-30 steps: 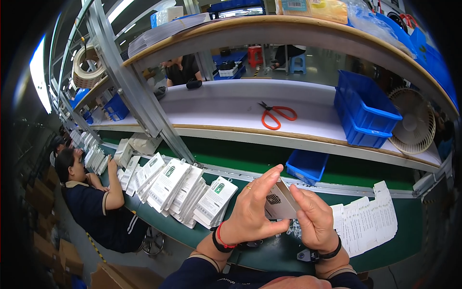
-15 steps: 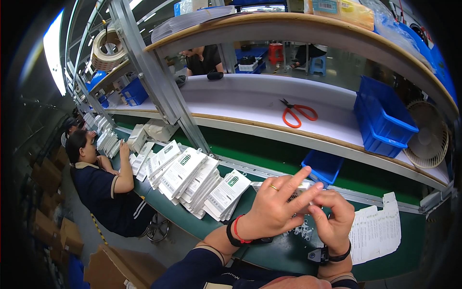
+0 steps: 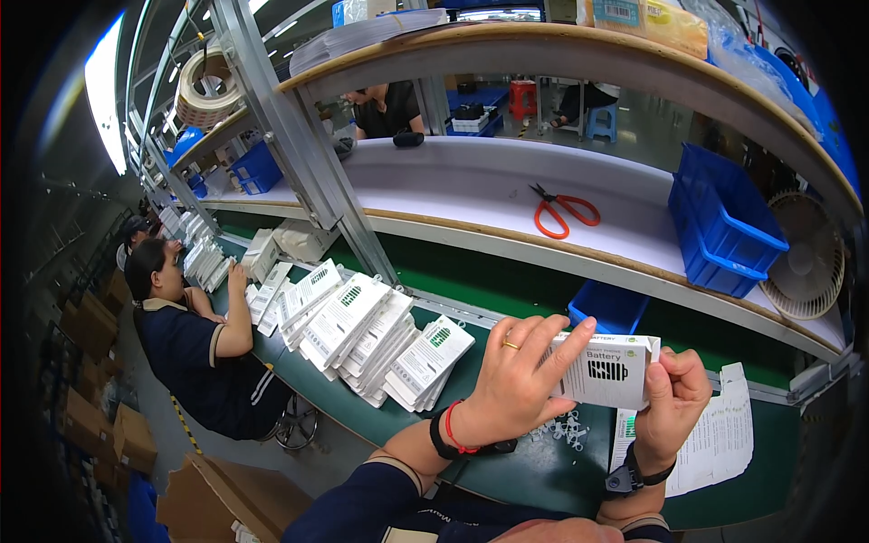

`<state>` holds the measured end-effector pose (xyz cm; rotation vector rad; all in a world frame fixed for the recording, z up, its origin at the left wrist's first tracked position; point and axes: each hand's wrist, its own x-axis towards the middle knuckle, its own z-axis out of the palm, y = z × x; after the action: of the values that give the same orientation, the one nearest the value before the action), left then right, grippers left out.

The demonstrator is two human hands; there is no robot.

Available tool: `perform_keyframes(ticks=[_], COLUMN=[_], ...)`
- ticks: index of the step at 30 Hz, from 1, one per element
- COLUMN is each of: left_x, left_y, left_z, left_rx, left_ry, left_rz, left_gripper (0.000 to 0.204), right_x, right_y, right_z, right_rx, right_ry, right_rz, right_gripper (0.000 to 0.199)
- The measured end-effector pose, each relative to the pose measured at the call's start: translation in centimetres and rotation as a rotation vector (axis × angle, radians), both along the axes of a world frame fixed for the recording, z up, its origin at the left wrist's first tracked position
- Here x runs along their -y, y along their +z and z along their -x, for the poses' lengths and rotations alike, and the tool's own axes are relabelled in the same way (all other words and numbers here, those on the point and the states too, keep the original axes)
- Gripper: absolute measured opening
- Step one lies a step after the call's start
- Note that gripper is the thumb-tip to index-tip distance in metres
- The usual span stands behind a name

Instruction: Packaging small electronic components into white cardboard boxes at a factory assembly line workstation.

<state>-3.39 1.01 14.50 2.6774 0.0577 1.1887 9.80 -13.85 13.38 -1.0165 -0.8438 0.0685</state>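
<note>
A small white battery box (image 3: 608, 373) with a dark battery symbol is held up above the green table, its printed face toward me. My left hand (image 3: 520, 373) grips its left end, the index finger lying across the upper edge and the thumb below. At the opposite end my right hand (image 3: 672, 403) pinches the side between thumb and fingers. Beneath the hands lie several small white plastic clips (image 3: 568, 431). Another flat white box, partly hidden by my right wrist, rests on a printed white sheet (image 3: 720, 434).
Stacks of flat white boxes (image 3: 342, 321) and a smaller pile (image 3: 429, 357) stand to the left. A blue bin (image 3: 608, 308) sits behind my hands. The shelf above holds orange-handled scissors (image 3: 565, 215), blue trays (image 3: 724, 222) and a fan (image 3: 804, 258). A co-worker (image 3: 186, 335) sits at far left.
The box, mostly covered by my fingers before, has turned so its printed face shows. My right hand has moved right, to the box's end. The flat box by my right wrist has come into view.
</note>
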Motion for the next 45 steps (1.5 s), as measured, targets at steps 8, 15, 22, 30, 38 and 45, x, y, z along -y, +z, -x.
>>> perform_keyframes(ticks=[8,15,22,30,38,45], left_x=[0.2,-0.1,-0.2,0.3,0.0,-5.0], left_y=[0.2,0.2,0.4,0.0,-2.1,-8.9], left_z=[0.0,0.4,1.0,0.3,0.9,4.8], left_rx=[0.033,0.070,0.130,0.117,-0.105,-0.257], left_ry=[0.018,0.030,0.094,0.134,0.369,0.863], left_rz=[-0.011,0.010,-0.018,0.002,0.133,0.161], left_gripper=[0.090,0.092,0.092,0.092,0.088,0.079], right_x=[-0.6,-0.6,-1.8,-2.4,-3.1,-2.5], right_y=[-0.1,0.2,-0.1,-0.3,-0.4,0.9], right_z=[0.5,-0.1,1.3,1.2,0.3,0.1], right_rx=[0.129,0.272,0.584,0.542,0.565,0.542], right_ry=[-0.180,-0.048,-0.103,-0.150,-0.381,-0.404], right_rz=[0.039,0.009,0.032,0.103,0.269,0.390], right_gripper=[0.010,0.026,0.059,0.062,0.082,0.052])
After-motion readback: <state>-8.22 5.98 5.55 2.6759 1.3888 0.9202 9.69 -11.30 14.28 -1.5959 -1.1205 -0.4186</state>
